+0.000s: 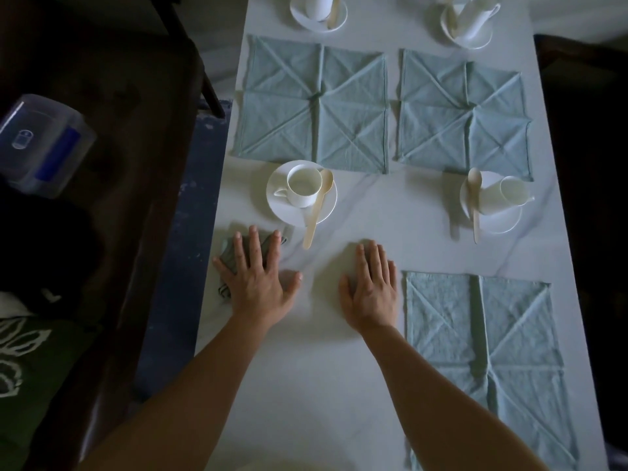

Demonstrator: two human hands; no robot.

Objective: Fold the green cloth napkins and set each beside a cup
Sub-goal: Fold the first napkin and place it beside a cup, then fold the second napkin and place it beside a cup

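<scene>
My left hand (258,273) lies flat, fingers spread, pressing a small folded green napkin (228,255) at the table's left edge, just below the near-left cup (303,188) on its saucer. My right hand (372,287) rests flat and empty on the bare tabletop. Three pale green napkins lie unfolded with crease lines: one at far left (312,103), one at far right (464,113), one at near right (486,362). The near-right cup (506,195) leans on its saucer.
A white table (373,212) runs away from me. Wooden spoons (316,212) (474,202) lie on the saucers. Two more cups (319,6) (472,20) stand at the far end. A clear plastic container (44,144) sits on dark furniture at left.
</scene>
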